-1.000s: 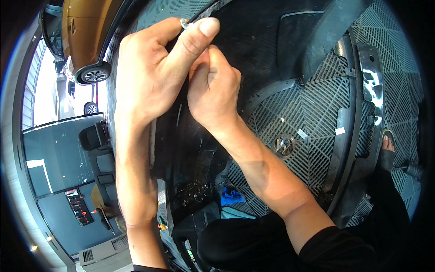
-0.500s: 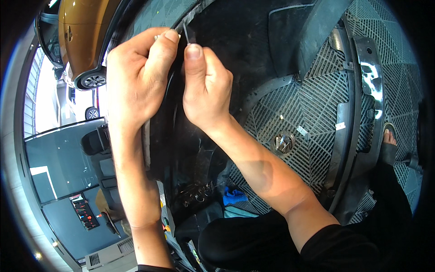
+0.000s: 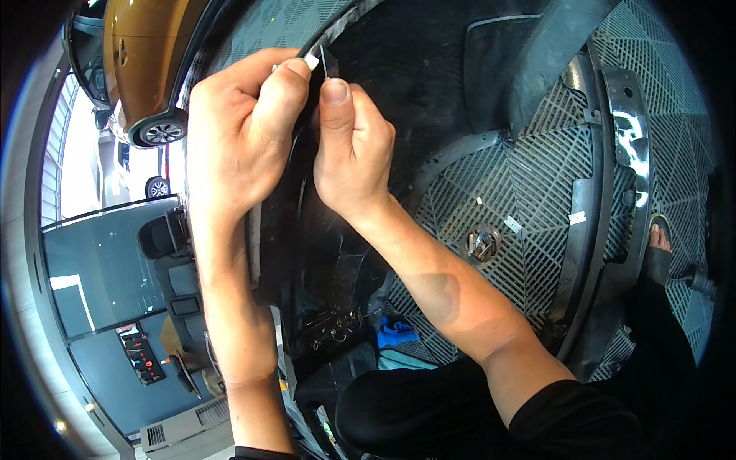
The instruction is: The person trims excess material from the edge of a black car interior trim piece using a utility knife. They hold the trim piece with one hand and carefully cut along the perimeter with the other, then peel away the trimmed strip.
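A big black plastic car bumper (image 3: 429, 69) lies under both my hands, its edge running up from them. My left hand (image 3: 245, 126) is closed at that edge, thumb pressed on a small white piece (image 3: 311, 60) that pokes out beyond the thumb tip. Close beside it, my right hand (image 3: 353, 146) pinches a thin flat metal blade (image 3: 330, 64) between thumb and curled fingers. The blade points upward, its tip beside the white piece; whether they touch I cannot tell. My palms hide the gripped ends of both things.
A round dish of small metal pieces (image 3: 481, 244) stands on the grey grid floor (image 3: 537, 169), white clips near it. A long black bar (image 3: 629, 138) lies to the right, near a person's foot (image 3: 659, 238). A blue cloth (image 3: 397, 331), office chair (image 3: 172, 261) and orange car (image 3: 149, 54) are around.
Both hands have shifted slightly right along with the view. The blade has turned, showing more of its flat face, and more of the white piece shows past my left thumb.
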Available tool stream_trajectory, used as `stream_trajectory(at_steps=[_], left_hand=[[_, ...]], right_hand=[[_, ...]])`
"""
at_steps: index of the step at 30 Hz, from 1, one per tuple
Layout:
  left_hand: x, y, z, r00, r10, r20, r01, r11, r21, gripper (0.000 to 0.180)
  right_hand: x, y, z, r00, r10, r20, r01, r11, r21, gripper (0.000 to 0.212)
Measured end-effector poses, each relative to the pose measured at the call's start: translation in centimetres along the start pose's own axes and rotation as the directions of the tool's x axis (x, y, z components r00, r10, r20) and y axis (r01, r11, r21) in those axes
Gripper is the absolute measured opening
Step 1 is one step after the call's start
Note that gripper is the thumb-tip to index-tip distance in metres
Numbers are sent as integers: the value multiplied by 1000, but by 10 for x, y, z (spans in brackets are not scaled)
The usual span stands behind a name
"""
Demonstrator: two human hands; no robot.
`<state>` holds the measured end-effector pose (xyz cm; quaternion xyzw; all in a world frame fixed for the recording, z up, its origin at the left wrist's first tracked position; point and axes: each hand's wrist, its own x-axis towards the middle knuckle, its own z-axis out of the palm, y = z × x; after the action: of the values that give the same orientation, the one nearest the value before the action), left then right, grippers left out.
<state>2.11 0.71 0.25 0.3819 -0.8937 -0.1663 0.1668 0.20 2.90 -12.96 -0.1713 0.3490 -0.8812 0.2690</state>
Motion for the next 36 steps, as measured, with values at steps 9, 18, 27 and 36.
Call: stream_trajectory(at_steps=[9,18,27,36], left_hand=[[1,-4,0,1000,25,4,-25,1000,-12,28],[1,-4,1,1000,11,-18,-11,1000,-8,27],[0,0,0,1000,7,0,-7,1000,-16,27],[0,0,-1,1000,8,-1,-8,1000,26,28]], right_hand=[[2,-1,-2,999,-28,23,29,999,-25,44],[7,0,-4,994,-110,25,113,982,-152,42],[7,10,-4,994,-102,27,103,994,-29,42],[9,3,-8,993,-105,52,111,986,-126,43]])
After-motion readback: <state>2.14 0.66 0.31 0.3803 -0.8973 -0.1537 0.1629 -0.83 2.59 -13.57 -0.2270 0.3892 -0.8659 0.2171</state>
